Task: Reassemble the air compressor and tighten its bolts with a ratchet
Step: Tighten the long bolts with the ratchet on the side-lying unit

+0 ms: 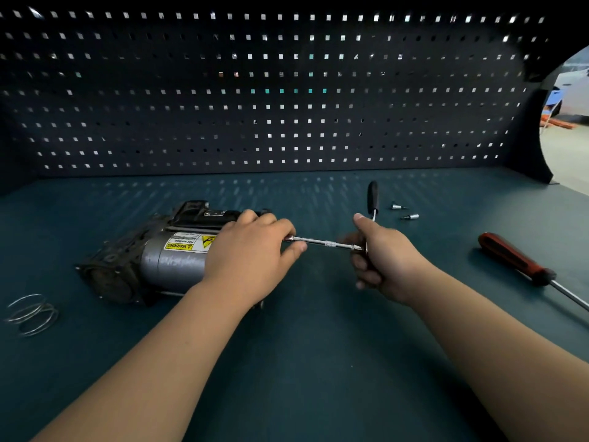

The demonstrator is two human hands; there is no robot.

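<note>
Red screwdriver (516, 260), sockets (411, 216), spring (32, 315) lie aside; left hand (251, 253) masks compressor (172, 261).

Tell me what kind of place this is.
Probably a repair workshop bench: a perforated tool board behind the worktop, an air compressor lying on it, a red-handled screwdriver and a ratchet.

Grey compressor (172, 263) (yellow warning label (185, 242))

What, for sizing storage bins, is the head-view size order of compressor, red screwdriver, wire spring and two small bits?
1. compressor
2. red screwdriver, shaft leaves frame
3. wire spring
4. two small bits, look alike
</note>
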